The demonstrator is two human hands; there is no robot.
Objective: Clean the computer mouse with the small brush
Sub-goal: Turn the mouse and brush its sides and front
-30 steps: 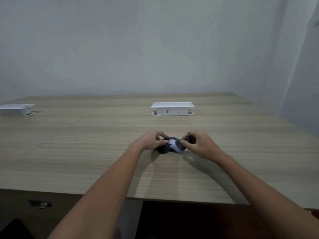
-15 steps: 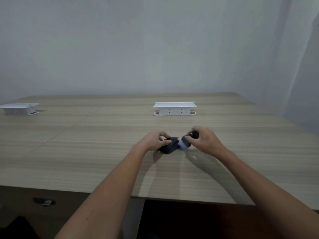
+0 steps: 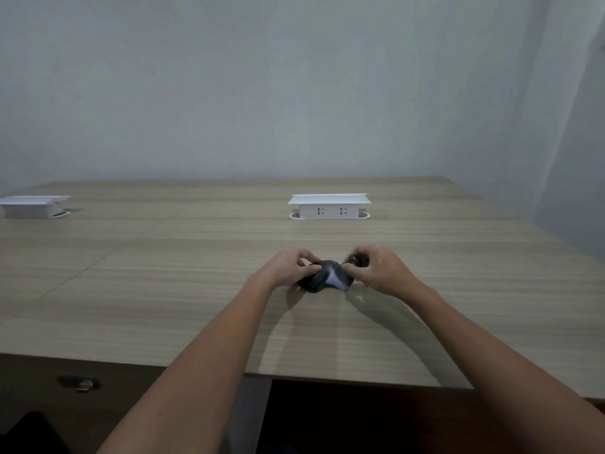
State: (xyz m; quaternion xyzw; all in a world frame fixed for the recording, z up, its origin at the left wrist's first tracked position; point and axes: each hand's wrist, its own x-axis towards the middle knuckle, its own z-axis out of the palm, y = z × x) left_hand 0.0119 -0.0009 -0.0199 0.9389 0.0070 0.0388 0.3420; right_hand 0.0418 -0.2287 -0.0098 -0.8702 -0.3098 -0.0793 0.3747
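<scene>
A black computer mouse (image 3: 317, 277) rests on the wooden table (image 3: 163, 290), a little right of centre. My left hand (image 3: 285, 267) grips its left side with fingers curled over the top. My right hand (image 3: 379, 269) holds a small brush with a dark round handle (image 3: 356, 259); its pale bristles (image 3: 337, 279) lie against the right side of the mouse. The fingers hide part of the brush handle and the far edge of the mouse.
A white pop-up socket box (image 3: 329, 207) stands behind the hands, and a second one (image 3: 32, 206) sits at the far left. The table's front edge (image 3: 327, 380) runs close to me, with a dark drawer handle (image 3: 78, 383) below left. A wall rises behind the table.
The brush bristles swept from the mouse's right end back down over its side. My left hand stayed on the mouse. The view shifted slightly.
</scene>
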